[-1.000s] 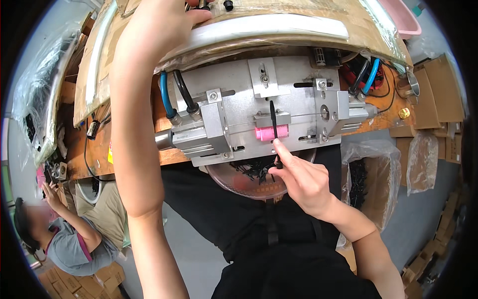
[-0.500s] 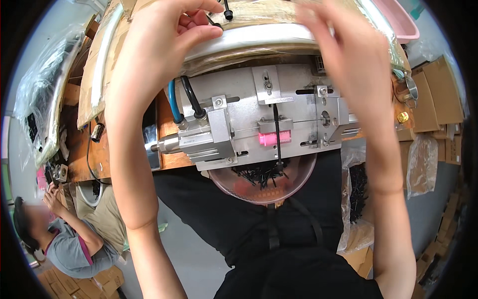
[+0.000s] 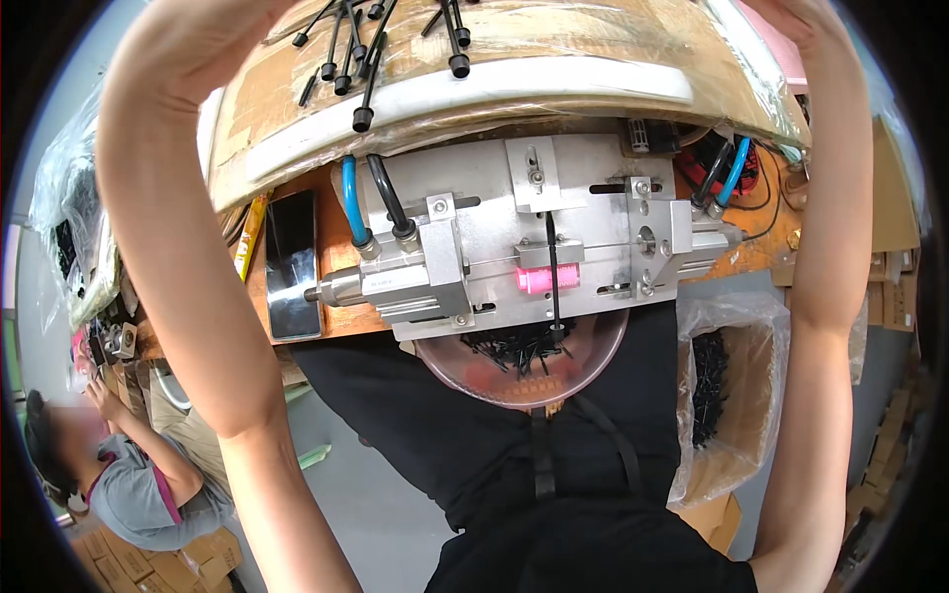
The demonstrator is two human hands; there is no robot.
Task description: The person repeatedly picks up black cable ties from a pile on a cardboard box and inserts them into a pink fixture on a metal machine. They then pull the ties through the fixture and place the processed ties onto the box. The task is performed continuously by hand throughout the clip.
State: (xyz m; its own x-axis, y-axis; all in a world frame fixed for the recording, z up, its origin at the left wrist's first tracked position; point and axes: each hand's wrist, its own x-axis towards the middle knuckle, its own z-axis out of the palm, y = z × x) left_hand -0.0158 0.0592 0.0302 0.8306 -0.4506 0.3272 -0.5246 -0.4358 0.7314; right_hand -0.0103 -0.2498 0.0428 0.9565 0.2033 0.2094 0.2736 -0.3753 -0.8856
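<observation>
Workbench (image 3: 356, 317), black rod (image 3: 553, 237) over metal fixture (image 3: 599, 223), cropped left hand (image 3: 229, 35), cropped right hand (image 3: 806, 15), fingers' opening and hold unclear

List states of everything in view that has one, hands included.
Left hand: mostly cut off; grip unclear
Right hand: mostly cut off; grip unclear
Loose black headed rods: scattered on cardboard
Single black headed rod: lying across metal fixture, headed end overhanging
Pink cylinder: on its side, partly under rod
Smartphone: flat, screen dark
Plastic bowl: part-filled, black parts
Plastic-lined carton: open, holding black parts
</observation>
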